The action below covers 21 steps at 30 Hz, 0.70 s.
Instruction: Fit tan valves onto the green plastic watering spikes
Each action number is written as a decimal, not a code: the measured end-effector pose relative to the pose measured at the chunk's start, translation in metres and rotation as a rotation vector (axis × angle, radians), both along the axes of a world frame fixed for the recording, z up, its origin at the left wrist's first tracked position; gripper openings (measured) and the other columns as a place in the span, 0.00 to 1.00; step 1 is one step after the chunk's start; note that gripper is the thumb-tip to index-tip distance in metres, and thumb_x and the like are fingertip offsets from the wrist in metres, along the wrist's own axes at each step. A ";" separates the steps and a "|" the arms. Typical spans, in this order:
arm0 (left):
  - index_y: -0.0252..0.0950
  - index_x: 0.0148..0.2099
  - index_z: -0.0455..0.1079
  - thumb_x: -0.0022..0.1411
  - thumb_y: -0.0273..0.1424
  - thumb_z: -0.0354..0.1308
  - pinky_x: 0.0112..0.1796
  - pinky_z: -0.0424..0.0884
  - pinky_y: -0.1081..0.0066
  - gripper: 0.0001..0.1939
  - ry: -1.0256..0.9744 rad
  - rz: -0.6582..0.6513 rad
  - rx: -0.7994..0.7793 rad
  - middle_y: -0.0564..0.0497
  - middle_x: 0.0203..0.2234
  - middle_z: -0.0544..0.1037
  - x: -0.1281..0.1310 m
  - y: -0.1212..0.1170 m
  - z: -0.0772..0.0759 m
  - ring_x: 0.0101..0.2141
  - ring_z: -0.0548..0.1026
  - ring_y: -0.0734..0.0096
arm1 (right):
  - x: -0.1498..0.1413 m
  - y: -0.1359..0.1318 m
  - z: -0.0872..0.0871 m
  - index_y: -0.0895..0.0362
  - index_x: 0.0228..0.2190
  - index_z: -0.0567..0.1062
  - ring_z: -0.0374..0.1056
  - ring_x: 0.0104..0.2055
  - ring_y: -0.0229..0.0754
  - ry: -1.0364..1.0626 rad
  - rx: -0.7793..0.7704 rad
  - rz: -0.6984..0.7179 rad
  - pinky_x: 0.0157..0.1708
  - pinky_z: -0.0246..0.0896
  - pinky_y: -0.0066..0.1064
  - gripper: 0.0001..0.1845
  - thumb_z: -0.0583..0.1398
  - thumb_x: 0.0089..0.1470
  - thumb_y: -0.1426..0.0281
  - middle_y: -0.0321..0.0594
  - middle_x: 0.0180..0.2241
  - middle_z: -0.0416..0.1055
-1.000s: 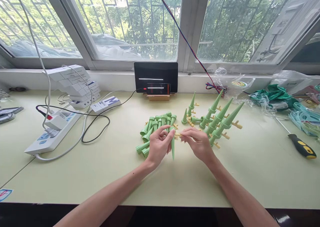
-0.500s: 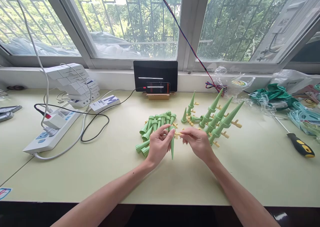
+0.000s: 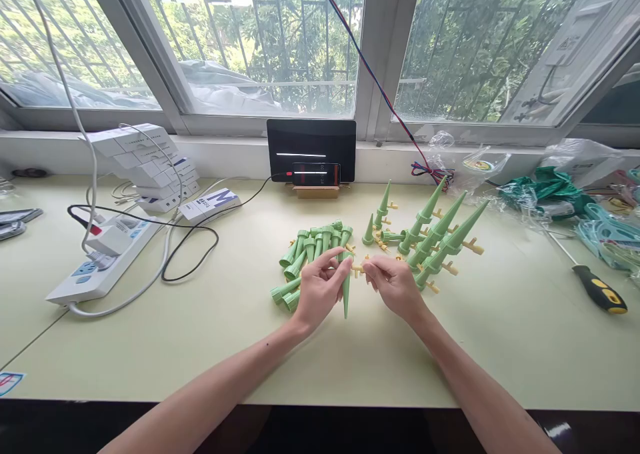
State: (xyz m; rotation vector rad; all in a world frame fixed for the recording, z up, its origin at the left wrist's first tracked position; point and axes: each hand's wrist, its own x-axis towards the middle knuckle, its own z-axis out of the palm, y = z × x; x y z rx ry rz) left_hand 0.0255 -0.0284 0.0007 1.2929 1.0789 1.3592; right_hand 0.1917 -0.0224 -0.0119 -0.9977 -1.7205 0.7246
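Between thumb and fingers, my left hand (image 3: 320, 284) grips a green plastic watering spike (image 3: 346, 297), its tip pointing down toward me. A small yellow valve (image 3: 357, 269) sticks out of the spike's right side. The fingers of my right hand (image 3: 395, 284) are pinched on the valve's outer end, which they partly cover. Just behind my left hand lies a pile of green spikes (image 3: 300, 257), heaped in various directions. Beyond my right hand, several spikes with yellow valves (image 3: 440, 234) stand tip up in rows, and a few small yellow valves (image 3: 383, 246) lie near them.
At left are a white power strip (image 3: 105, 264) with cables and stacked white boxes (image 3: 150, 164). A phone (image 3: 316, 174) leans before a black tablet (image 3: 310, 141) at the back. To the right lie a screwdriver (image 3: 599, 289) and plastic bags (image 3: 550, 191).
My right fingers have shifted slightly on the valve, curling in and baring a bit more of it. My left hand keeps its hold on the spike almost unmoved.
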 end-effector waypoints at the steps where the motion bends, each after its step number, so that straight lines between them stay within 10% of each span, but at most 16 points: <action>1: 0.34 0.45 0.73 0.57 0.42 0.65 0.11 0.59 0.79 0.19 -0.003 -0.004 -0.003 0.61 0.17 0.64 0.000 0.000 0.000 0.11 0.61 0.84 | 0.000 0.000 -0.001 0.56 0.20 0.68 0.57 0.21 0.36 -0.009 -0.011 -0.009 0.24 0.52 0.29 0.22 0.55 0.65 0.61 0.33 0.18 0.62; 21: 0.34 0.45 0.71 0.57 0.43 0.65 0.10 0.57 0.78 0.20 -0.055 0.006 -0.062 0.60 0.17 0.68 -0.001 0.005 -0.005 0.10 0.61 0.82 | 0.003 0.003 -0.006 0.54 0.38 0.79 0.69 0.28 0.39 0.135 -0.003 0.075 0.29 0.67 0.32 0.06 0.62 0.60 0.68 0.38 0.29 0.74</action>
